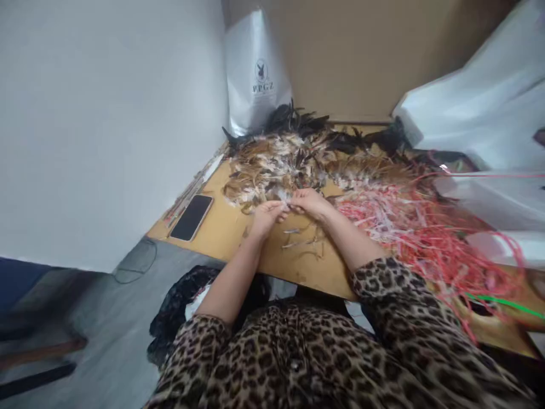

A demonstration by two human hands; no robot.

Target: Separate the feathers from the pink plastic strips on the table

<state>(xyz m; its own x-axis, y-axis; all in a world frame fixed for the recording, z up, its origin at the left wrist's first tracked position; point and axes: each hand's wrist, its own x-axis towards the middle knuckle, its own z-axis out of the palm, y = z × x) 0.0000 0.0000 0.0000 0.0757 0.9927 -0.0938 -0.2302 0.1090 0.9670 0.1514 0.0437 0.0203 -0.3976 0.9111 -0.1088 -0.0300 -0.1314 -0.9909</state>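
Note:
My left hand (268, 213) and my right hand (310, 203) meet over the table's front part, fingertips pinched close together. Between them is a small whitish, fluffy feather (283, 197), blurred and partly covered by the fingers. Just beyond the hands spreads a pile of brown and white feathers (266, 165), with black feathers (293, 120) along its back. To the right of my right hand lies a tangled heap of pink and red strips (409, 221). A few thin feather bits (300, 243) lie on the tabletop below my hands.
A dark-screened phone (192, 217) rests on the wooden table (238, 244) at left, beside a white wall (106, 125). A white printed bag (258, 74) stands behind the feathers. More white bags (472, 108) fill the right. A black plastic bag (179, 309) sits below the table edge.

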